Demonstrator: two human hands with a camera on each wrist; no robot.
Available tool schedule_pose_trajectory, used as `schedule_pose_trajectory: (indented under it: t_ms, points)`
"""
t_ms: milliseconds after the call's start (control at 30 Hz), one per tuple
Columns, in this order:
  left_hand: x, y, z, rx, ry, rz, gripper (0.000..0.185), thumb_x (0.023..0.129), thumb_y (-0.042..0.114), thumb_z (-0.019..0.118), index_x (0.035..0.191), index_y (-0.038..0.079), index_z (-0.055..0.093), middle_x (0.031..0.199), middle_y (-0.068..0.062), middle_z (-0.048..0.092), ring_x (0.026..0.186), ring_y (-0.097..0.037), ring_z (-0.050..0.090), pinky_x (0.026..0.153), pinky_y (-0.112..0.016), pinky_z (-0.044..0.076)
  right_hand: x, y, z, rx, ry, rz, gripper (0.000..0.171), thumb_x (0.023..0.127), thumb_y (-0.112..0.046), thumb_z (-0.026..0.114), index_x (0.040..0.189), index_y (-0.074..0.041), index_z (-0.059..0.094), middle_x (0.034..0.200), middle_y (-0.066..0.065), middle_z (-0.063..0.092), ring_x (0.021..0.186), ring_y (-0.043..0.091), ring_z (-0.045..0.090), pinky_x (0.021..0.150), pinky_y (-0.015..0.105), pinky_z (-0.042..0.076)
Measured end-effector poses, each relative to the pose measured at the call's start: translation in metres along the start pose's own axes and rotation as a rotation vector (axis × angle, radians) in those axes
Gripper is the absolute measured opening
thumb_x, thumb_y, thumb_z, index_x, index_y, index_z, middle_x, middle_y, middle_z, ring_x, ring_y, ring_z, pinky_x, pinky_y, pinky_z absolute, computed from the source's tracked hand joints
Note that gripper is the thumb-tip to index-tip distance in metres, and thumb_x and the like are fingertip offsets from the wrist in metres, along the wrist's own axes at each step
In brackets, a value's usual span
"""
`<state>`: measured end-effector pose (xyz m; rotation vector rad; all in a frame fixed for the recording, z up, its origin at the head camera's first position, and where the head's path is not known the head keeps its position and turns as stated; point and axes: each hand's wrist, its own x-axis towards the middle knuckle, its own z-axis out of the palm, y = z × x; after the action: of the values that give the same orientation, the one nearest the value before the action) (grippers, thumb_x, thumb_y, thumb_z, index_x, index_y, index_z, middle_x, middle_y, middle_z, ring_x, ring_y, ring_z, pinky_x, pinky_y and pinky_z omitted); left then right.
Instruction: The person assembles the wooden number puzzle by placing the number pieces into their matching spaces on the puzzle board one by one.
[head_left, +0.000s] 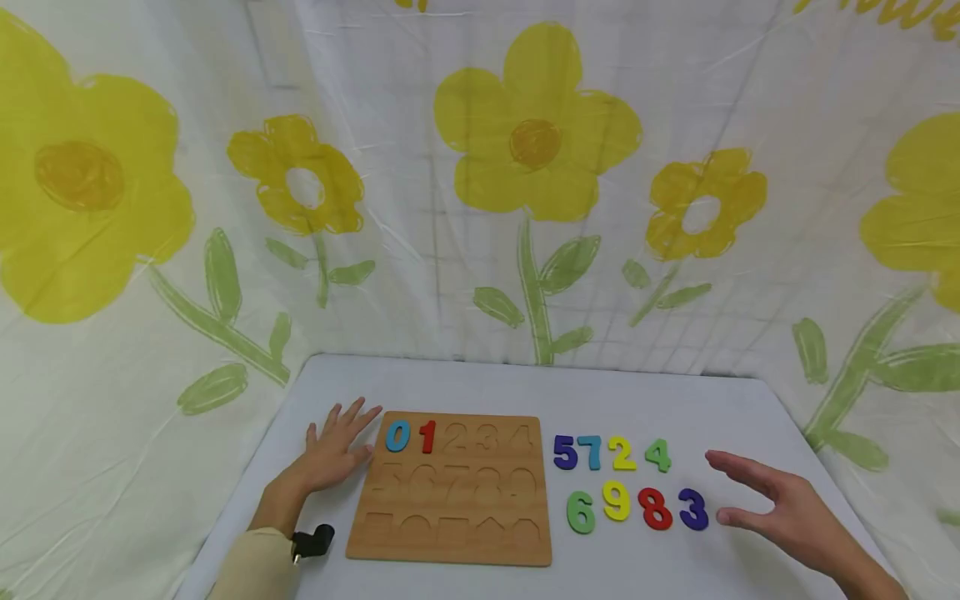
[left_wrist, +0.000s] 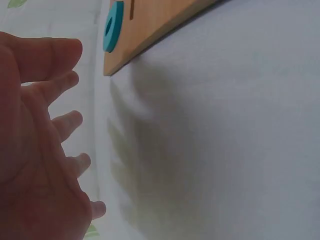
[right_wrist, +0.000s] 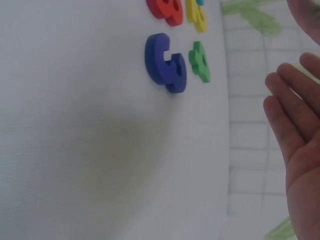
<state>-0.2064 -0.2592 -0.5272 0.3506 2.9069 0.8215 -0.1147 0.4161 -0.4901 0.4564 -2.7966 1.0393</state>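
On the grey tabletop (head_left: 480, 387) I read the digits straight off: a blue foam 0 (head_left: 397, 436) and a red foam 1 (head_left: 427, 437) sit in the top row of the flat wooden number puzzle board (head_left: 452, 533), and the empty cut-outs beside them spell 2, 3, 4, with 5 to 9 faint in the row below. Right of the board the loose foam numbers read purple 5 (head_left: 565, 452), teal 7 (head_left: 592, 452), yellow 2 (head_left: 622, 453), green 4 (head_left: 657, 455), then green 6 (head_left: 581, 512), yellow 9 (head_left: 617, 500), red 8 (head_left: 656, 508) and dark blue 3 (head_left: 693, 509).

Yellow lettering at the top of the flowered backdrop cloth (head_left: 150, 208) is cut off, so I can't read it. My left hand (head_left: 333, 446) lies flat, fingers spread, just beside the board's left edge, gripping nothing. My right hand (head_left: 780, 504) hovers with fingers straight, empty, just right of the dark blue 3 and not touching it. Both wrist views show only part of each palm.
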Motion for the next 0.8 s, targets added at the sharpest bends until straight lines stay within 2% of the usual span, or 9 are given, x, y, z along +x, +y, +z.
schedule_pose_trajectory:
  t_ms: [100, 200, 333, 600, 800]
  points:
    - [0.002, -0.003, 0.003, -0.003, -0.031, -0.021, 0.066, 0.105, 0.021, 0.063, 0.168, 0.012, 0.044, 0.179, -0.028, 0.022, 0.162, -0.066, 0.007, 0.116, -0.093, 0.0, 0.0, 0.005, 0.006, 0.019, -0.014, 0.006, 0.07, 0.082, -0.022, 0.097, 0.146, -0.012, 0.07, 0.138, -0.018, 0.074, 0.123, -0.017, 0.062, 0.096, -0.001, 0.044]
    - [0.003, -0.003, 0.005, -0.007, -0.06, -0.043, 0.067, 0.104, 0.021, 0.064, 0.168, 0.011, 0.044, 0.179, -0.029, 0.023, 0.162, -0.066, 0.007, 0.117, -0.092, -0.001, -0.001, 0.011, 0.011, 0.029, -0.037, 0.025, 0.07, 0.081, -0.024, 0.097, 0.145, -0.011, 0.07, 0.138, -0.001, 0.078, 0.122, -0.016, 0.063, 0.096, 0.001, 0.046]
    - [0.005, -0.003, 0.007, -0.006, -0.081, -0.058, 0.068, 0.103, 0.022, 0.064, 0.167, 0.01, 0.045, 0.178, -0.03, 0.024, 0.161, -0.068, 0.007, 0.117, -0.092, -0.002, -0.001, 0.019, 0.019, 0.027, -0.068, 0.057, 0.071, 0.08, -0.028, 0.098, 0.143, -0.009, 0.071, 0.137, 0.014, 0.077, 0.121, -0.015, 0.063, 0.094, 0.002, 0.047]
    - [0.008, -0.004, 0.011, -0.001, -0.104, -0.089, 0.07, 0.102, 0.022, 0.064, 0.168, 0.012, 0.044, 0.179, -0.029, 0.02, 0.162, -0.067, 0.002, 0.117, -0.092, -0.006, 0.001, 0.031, 0.031, 0.031, -0.121, 0.174, 0.077, 0.077, -0.035, 0.099, 0.143, -0.008, 0.071, 0.139, 0.013, 0.077, 0.119, -0.018, 0.06, 0.095, 0.009, 0.053]
    - [0.008, -0.011, 0.017, -0.039, -0.056, -0.047, 0.071, 0.098, 0.02, 0.065, 0.166, 0.014, 0.047, 0.177, -0.032, 0.023, 0.16, -0.07, 0.003, 0.114, -0.093, -0.008, -0.001, 0.039, 0.039, -0.003, -0.13, 0.229, 0.078, 0.074, -0.037, 0.101, 0.141, -0.009, 0.073, 0.139, 0.01, 0.077, 0.119, -0.018, 0.06, 0.095, 0.008, 0.052]
